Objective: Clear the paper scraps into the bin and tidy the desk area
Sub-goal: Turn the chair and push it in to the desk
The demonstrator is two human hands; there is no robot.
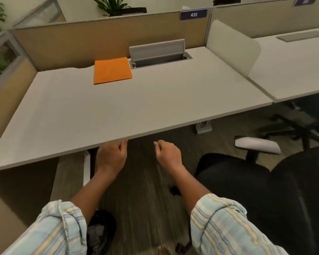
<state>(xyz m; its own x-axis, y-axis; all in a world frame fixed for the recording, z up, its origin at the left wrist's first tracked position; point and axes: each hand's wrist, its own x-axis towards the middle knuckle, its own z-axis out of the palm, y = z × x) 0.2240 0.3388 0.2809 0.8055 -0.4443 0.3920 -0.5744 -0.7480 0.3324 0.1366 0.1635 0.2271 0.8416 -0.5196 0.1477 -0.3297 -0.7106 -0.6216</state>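
The pale grey desk [118, 107] fills the middle of the view. An orange folded cloth [112, 70] lies flat near its back edge. My left hand [111, 156] hovers just below the desk's front edge, fingers curled loosely, holding nothing. My right hand [168, 155] is beside it over the floor, also loosely curled and empty. A black bin [99, 230] lined with a dark bag stands on the floor between my forearms, with crumpled grey material inside. No paper scraps show on the desk.
An open cable tray [160, 57] with its lid up sits at the desk's back, right of the cloth. A black office chair [265, 190] with a white armrest [256, 145] stands at my right. Tan partition panels [72, 43] enclose the desk. A small dark object [174, 190] lies on the carpet.
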